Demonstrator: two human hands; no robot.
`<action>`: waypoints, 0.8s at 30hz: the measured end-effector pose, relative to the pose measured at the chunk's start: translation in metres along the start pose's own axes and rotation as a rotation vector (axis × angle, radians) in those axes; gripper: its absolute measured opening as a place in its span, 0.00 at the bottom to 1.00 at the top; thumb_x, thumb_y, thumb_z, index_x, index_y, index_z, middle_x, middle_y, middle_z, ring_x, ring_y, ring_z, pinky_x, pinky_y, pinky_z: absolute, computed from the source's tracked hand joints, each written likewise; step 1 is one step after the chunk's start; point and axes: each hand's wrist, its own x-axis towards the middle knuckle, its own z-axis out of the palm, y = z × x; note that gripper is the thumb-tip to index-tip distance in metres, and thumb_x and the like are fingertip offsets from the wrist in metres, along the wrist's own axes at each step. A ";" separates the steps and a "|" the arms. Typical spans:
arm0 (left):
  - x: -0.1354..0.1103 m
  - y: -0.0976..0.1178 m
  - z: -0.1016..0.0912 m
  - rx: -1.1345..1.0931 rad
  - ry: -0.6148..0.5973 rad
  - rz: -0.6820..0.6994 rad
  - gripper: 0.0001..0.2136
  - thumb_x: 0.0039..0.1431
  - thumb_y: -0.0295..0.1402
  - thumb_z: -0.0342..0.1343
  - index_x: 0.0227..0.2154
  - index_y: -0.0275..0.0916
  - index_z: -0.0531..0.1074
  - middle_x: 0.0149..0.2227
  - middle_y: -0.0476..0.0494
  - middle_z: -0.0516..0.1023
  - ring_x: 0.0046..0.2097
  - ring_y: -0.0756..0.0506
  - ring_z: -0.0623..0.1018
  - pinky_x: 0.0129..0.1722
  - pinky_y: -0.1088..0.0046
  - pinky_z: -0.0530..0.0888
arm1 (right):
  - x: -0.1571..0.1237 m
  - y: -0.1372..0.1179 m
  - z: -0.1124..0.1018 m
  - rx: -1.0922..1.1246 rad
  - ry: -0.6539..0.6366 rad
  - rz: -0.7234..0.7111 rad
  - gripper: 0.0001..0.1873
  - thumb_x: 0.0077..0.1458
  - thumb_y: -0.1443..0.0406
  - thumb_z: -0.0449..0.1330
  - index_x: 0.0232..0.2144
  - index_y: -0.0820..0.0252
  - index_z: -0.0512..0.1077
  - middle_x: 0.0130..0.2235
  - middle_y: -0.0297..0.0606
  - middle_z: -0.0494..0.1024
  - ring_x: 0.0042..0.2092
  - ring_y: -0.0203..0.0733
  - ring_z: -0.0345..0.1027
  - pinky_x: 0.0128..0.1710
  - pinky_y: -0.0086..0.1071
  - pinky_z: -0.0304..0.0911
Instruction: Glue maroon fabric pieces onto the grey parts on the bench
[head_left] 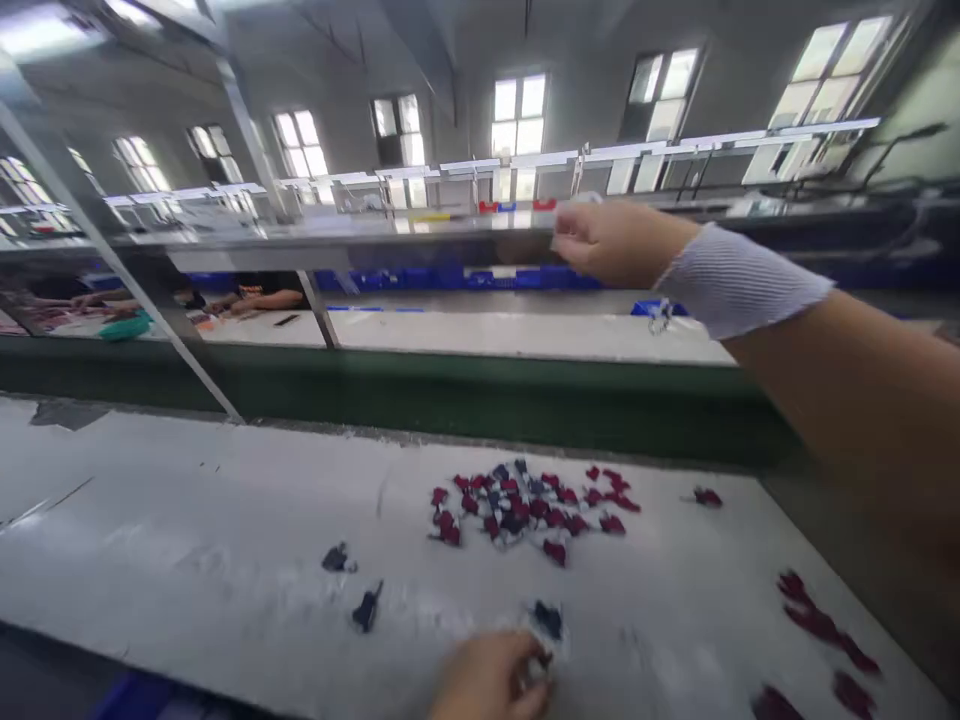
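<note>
Tall windows (pixel 517 115) line the workshop wall (pixel 442 60) beyond a white bench (pixel 150 530) with a green far edge (pixel 450 395). Near the bench's front edge, the left hand (pixel 487 682) is closed in a pinch on a small pale item (pixel 537 670), partly cut off by the bottom of the view, with a navy fabric piece (pixel 548 620) just beyond it. The right hand (pixel 619 243) reaches high past the far edge, its fingers curled shut; whether it grips anything is hard to tell. A white mesh sleeve (pixel 742 280) covers its wrist. Mid-bench lies a loose cluster of dark-red and navy pieces (pixel 525 510). Two more navy pieces (pixel 367 606) sit to its left, and dark-red pieces (pixel 816 622) trail toward the right corner, apparently spread apart by colour for easy picking. Beyond, blue plastic crates (pixel 450 278) stand beneath a metal shelf (pixel 322 228), and another person's forearm (pixel 259 302) rests on a farther bench (pixel 262 330).
</note>
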 end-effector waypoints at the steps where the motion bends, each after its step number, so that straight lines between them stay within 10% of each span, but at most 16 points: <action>1: 0.004 -0.006 0.014 0.034 -0.042 -0.012 0.13 0.65 0.39 0.56 0.46 0.36 0.74 0.40 0.43 0.79 0.42 0.45 0.79 0.45 0.60 0.77 | -0.039 0.008 0.019 0.062 -0.028 0.007 0.25 0.71 0.59 0.42 0.50 0.74 0.70 0.43 0.38 0.72 0.50 0.36 0.68 0.56 0.39 0.59; 7: 0.023 -0.018 0.081 0.191 -0.167 0.099 0.14 0.68 0.41 0.48 0.49 0.43 0.73 0.44 0.40 0.79 0.47 0.39 0.76 0.48 0.60 0.71 | -0.309 0.025 0.166 0.611 -0.393 0.353 0.22 0.70 0.54 0.42 0.39 0.57 0.73 0.39 0.36 0.76 0.42 0.38 0.71 0.45 0.32 0.66; 11: 0.034 -0.004 0.111 0.412 -0.130 0.314 0.13 0.69 0.40 0.47 0.43 0.41 0.74 0.42 0.43 0.78 0.44 0.42 0.75 0.42 0.66 0.70 | -0.426 0.011 0.230 0.786 -0.501 0.608 0.22 0.69 0.52 0.41 0.36 0.59 0.67 0.32 0.35 0.72 0.33 0.34 0.67 0.34 0.26 0.66; 17: 0.045 0.013 0.147 0.604 -0.044 0.491 0.10 0.68 0.38 0.50 0.42 0.43 0.75 0.37 0.48 0.79 0.37 0.45 0.74 0.31 0.68 0.66 | -0.470 -0.001 0.252 0.653 -0.491 0.885 0.16 0.70 0.57 0.43 0.46 0.58 0.65 0.26 0.31 0.72 0.26 0.34 0.66 0.27 0.26 0.52; 24: 0.055 0.032 0.150 0.690 -0.145 0.474 0.09 0.66 0.34 0.51 0.29 0.40 0.71 0.32 0.49 0.75 0.35 0.46 0.73 0.33 0.68 0.67 | -0.476 -0.019 0.261 0.379 -0.477 0.803 0.15 0.67 0.62 0.46 0.34 0.63 0.69 0.20 0.34 0.68 0.20 0.36 0.57 0.22 0.27 0.34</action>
